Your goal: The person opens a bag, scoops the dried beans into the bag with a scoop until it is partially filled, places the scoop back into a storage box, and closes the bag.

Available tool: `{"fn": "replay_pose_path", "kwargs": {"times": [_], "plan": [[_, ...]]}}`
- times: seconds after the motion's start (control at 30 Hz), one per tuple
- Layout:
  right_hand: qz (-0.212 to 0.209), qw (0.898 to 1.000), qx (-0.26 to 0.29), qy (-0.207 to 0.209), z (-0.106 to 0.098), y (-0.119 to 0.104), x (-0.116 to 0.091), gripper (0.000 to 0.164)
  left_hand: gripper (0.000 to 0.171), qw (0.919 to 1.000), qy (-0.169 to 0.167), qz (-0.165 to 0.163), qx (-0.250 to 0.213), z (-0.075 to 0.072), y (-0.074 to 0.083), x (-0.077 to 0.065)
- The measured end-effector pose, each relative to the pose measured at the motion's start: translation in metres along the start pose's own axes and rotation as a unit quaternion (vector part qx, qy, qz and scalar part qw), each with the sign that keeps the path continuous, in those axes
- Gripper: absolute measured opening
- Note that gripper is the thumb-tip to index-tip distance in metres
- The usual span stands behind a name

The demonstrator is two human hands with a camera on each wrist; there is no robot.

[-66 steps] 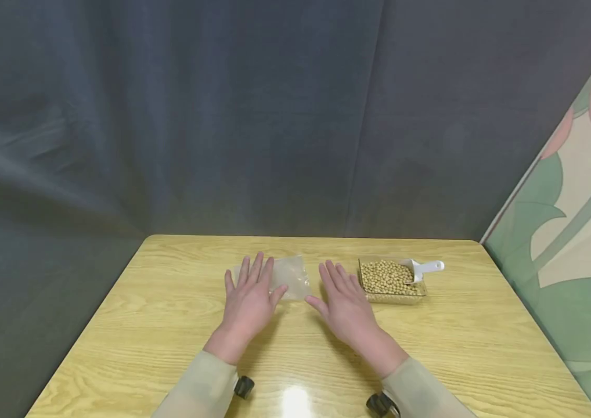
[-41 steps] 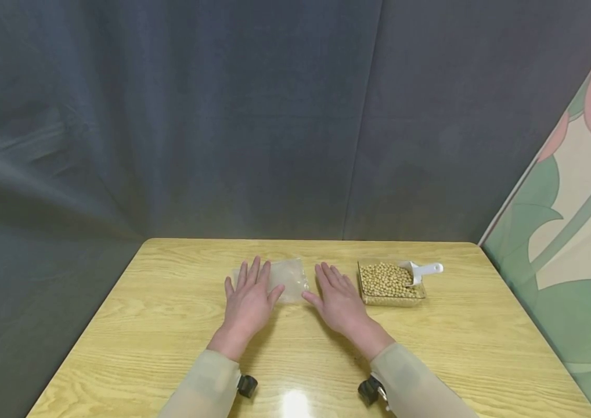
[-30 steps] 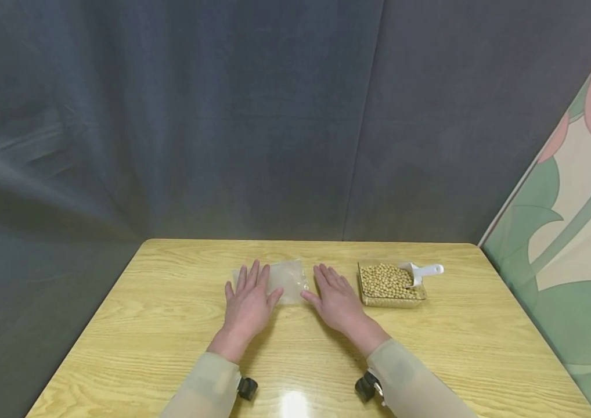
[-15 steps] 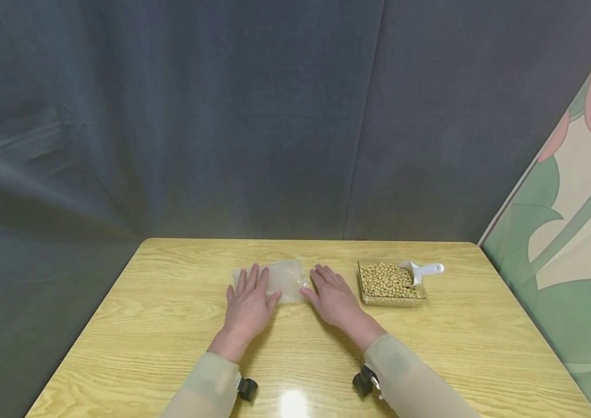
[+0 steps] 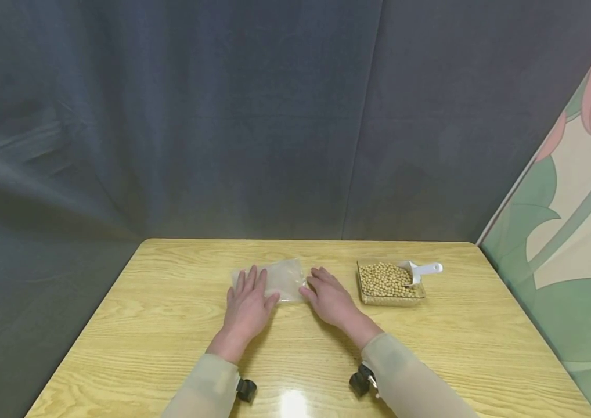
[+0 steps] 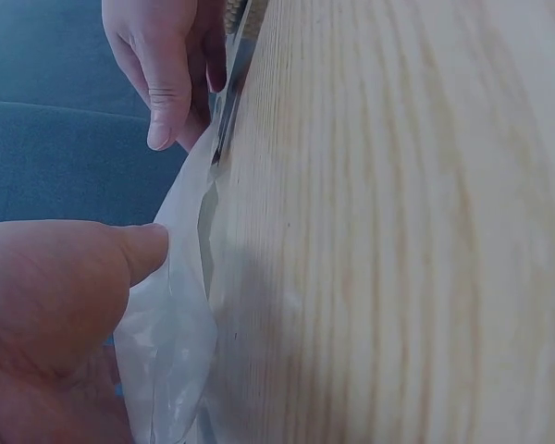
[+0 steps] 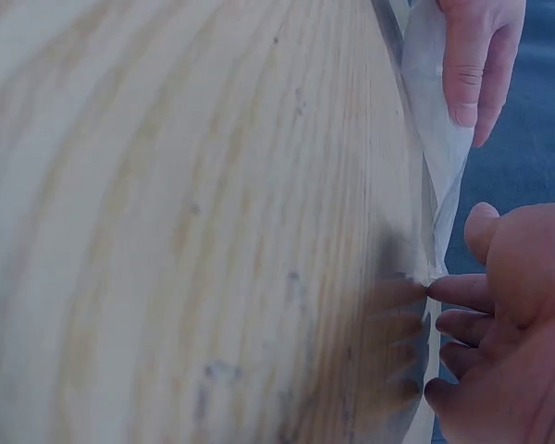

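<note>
A clear plastic bag (image 5: 286,278) lies flat on the wooden table (image 5: 170,325). My left hand (image 5: 247,307) rests over its left part with the fingers spread and straight; in the left wrist view the thumb lies against the wrinkled bag (image 6: 171,342). At the bag's right edge is my right hand (image 5: 331,299), thumb apart from lightly bent fingers. The right wrist view shows the index fingertip of the right hand (image 7: 527,314) right at the bag's corner, the other fingertips down at the tabletop. Neither hand grips anything.
Right of my right hand stands a clear rectangular container (image 5: 392,301) full of yellow soybeans (image 5: 384,278). A white scoop (image 5: 427,269) is stuck in the beans, its handle jutting out over the right side. A dark curtain (image 5: 253,145) hangs behind the table.
My right hand has moved left to the bag's right edge, and its fingers have bent from straight. The left hand has come slightly toward me, staying over the bag. Container and scoop stay put.
</note>
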State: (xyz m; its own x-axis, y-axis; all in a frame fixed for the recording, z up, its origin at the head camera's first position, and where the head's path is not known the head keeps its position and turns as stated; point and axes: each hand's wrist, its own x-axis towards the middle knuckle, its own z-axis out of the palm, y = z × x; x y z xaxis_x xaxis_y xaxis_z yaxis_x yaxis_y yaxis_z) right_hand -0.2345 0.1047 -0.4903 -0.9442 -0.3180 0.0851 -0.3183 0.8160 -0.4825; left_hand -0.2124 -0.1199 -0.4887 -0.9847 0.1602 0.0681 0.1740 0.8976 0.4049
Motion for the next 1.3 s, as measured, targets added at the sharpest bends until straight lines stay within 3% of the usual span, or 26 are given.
{"fn": "replay_pose_path", "kwargs": {"times": [0.23,0.57,0.93,1.3], "plan": [[0.019,0.997,0.07,0.002,0.0005,0.0006,0.0002,0.052,0.072,1.0,-0.001,0.0,-0.005,-0.0003,0.0001,-0.0001],[0.047,0.982,0.183,0.009,-0.003,-0.0014,-0.005,0.042,0.074,0.9999,-0.002,0.0,-0.014,-0.0007,-0.0003,-0.0024],[0.046,0.991,0.119,0.029,0.0,-0.0021,-0.0026,0.04,0.074,0.9997,-0.004,0.004,-0.024,-0.0036,-0.0014,-0.0046],[0.051,0.992,0.108,0.032,0.0013,-0.0065,0.0013,0.009,0.074,0.9995,-0.004,0.016,-0.027,-0.0046,-0.005,-0.005]]}}
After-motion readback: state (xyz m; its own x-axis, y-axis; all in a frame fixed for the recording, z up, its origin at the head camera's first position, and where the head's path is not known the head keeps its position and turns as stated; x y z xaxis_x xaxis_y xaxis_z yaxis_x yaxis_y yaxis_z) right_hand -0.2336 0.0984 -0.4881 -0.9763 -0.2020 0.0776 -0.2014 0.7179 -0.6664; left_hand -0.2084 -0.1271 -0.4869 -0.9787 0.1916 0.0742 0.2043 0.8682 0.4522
